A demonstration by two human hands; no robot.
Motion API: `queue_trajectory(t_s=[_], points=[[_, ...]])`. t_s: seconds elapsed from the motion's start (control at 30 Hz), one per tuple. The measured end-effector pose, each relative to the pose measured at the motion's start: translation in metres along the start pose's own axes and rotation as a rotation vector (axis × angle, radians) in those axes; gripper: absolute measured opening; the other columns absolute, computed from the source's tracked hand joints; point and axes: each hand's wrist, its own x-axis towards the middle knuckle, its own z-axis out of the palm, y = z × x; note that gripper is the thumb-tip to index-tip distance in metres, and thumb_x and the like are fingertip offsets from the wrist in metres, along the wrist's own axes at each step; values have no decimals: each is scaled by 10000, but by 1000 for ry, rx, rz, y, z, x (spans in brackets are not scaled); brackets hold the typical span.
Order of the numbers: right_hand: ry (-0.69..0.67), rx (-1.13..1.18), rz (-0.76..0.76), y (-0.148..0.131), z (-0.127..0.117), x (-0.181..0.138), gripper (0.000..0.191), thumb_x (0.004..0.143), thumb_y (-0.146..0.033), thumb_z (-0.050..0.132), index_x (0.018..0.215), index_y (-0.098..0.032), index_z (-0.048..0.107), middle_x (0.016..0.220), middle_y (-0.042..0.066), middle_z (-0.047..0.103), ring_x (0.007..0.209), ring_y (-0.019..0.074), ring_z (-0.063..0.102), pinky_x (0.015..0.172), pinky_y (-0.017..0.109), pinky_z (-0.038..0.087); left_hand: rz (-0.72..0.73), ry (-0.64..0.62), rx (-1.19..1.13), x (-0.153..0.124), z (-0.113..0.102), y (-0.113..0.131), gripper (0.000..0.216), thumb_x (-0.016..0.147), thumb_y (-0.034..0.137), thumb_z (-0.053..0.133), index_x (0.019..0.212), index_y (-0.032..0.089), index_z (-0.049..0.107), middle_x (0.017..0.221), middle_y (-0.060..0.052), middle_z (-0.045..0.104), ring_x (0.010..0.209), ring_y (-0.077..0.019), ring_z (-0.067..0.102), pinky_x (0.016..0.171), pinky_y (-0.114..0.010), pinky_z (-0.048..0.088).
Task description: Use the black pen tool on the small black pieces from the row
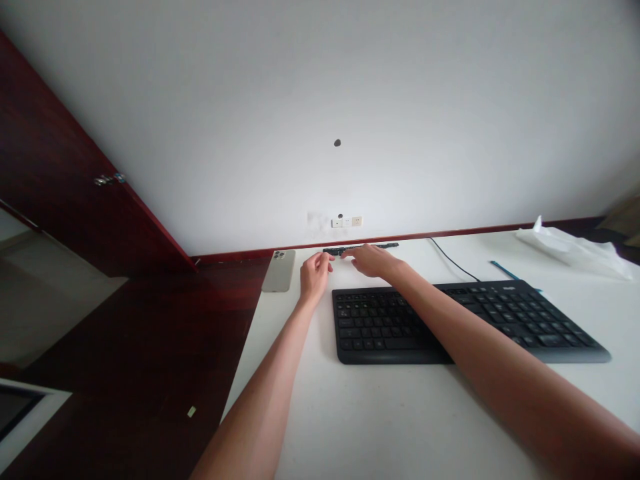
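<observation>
The black row (388, 245), probably of loose keycaps, lies near the far edge of the table (350, 413), where a nudge from the curled left hand (315, 270) or bent right hand (371, 261), both grips too small to tell, could scatter pieces or push them off.

On the table (360, 413), a strip (338, 251) lies behind the keyboard (383, 321); phone (279, 273) rear left, plastic bag (570, 252) rear right.
</observation>
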Motion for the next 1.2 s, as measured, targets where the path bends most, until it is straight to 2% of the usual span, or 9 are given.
queue_trajectory(t_s=[0.5,0.87,1.03,1.2], points=[[11,-26,17,-7,-2,-2,559,998,-143,405,1509,-325,542,1307,139,713,1195,321,684,982,451,523,5,-4,6,0,1,2,303,962,383,499,829,202,702,654,4,601,635,-140,554,627,-243,408],[48,-41,16,-8,0,-1,538,995,-178,430,1502,-308,550,1221,158,744,1122,336,715,908,445,551,17,0,13,0,1,2,310,965,386,500,827,196,701,652,1,605,643,-142,565,638,-246,413],[89,-4,25,-6,-8,-3,467,973,-207,490,1409,-290,638,1251,141,732,1140,321,699,928,425,539,16,2,9,0,0,2,323,969,402,495,832,193,700,655,-1,608,646,-143,569,641,-247,414],[133,38,182,12,-27,-8,312,941,-260,557,1178,-234,759,1106,143,756,1058,318,705,900,413,532,9,-4,5,0,0,2,332,971,402,483,834,192,701,662,-3,607,648,-141,559,633,-244,406]])
